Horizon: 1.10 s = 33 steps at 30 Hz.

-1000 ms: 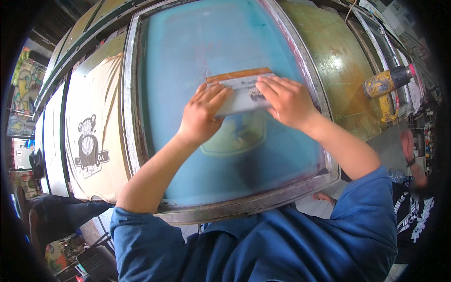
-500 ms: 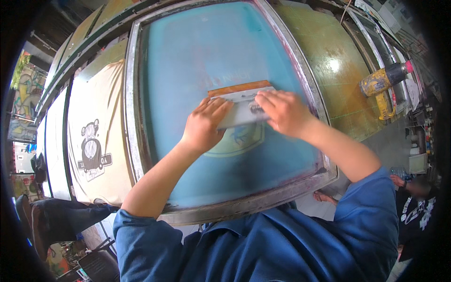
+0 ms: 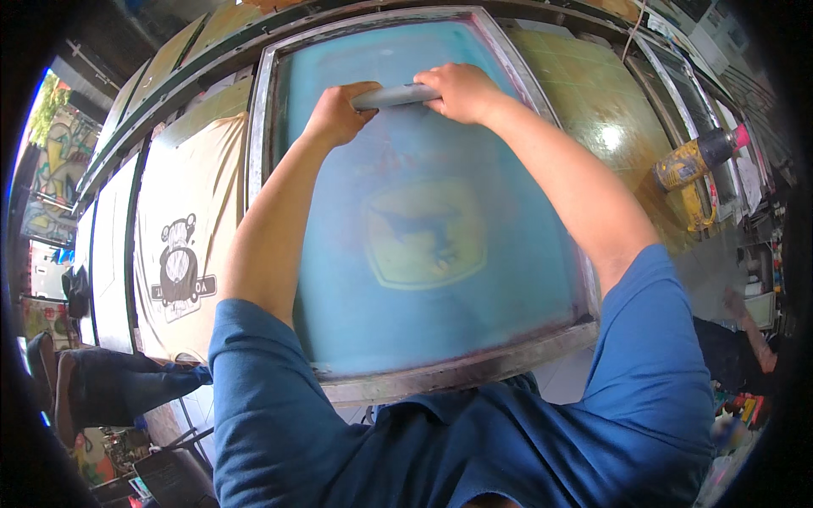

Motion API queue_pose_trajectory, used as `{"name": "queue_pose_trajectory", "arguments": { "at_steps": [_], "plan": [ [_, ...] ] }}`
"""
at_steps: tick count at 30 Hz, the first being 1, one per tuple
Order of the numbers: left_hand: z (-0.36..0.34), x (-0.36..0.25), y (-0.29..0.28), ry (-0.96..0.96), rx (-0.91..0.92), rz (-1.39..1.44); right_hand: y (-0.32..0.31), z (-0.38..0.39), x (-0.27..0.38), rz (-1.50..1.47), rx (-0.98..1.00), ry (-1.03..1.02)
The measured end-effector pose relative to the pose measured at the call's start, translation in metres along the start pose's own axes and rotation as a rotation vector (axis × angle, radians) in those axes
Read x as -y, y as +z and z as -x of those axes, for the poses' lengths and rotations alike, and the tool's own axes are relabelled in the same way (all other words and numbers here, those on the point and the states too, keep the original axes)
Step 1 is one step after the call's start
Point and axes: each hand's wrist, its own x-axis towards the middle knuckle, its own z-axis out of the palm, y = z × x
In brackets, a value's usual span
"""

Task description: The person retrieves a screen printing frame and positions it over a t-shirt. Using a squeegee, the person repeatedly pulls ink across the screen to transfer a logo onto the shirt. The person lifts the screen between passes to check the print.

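Observation:
Both my hands grip a squeegee near the far end of a screen-printing screen. My left hand wraps round its left end, and my right hand holds the right end. Its light grey handle shows between them; the blade is hidden. Beneath lies the teal mesh, stretched in a worn metal frame. A pale yellowish shield-shaped design with a dark animal-like figure shows in the mesh, nearer to me than my hands.
Left of the frame, a cream T-shirt with a dark cartoon print lies on a board. On the right, a yellow heat gun sits by a greenish-yellow board. A person's legs reach in at lower left; another person's arm shows at right.
My hands have pushed the squeegee away from me, from the middle toward the screen's far end. Its handle has tilted, and the shield design is uncovered.

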Motion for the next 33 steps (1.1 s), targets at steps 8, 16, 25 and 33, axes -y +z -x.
{"name": "queue_pose_trajectory", "arguments": {
  "at_steps": [8,16,25,33],
  "plan": [
    [0.032,-0.013,-0.012,0.060,0.024,0.018,-0.039,0.018,0.029,0.011,0.149,0.037],
    [0.143,-0.026,0.024,0.372,-0.139,0.023,-0.025,0.123,0.088,-0.039,-0.095,-0.091],
    [0.157,-0.019,0.041,0.426,-0.130,-0.051,-0.003,0.139,0.096,-0.004,-0.184,-0.155],
    [0.071,-0.003,-0.005,0.287,-0.092,-0.045,-0.036,0.062,0.057,0.107,-0.090,-0.050]
  ]
}}
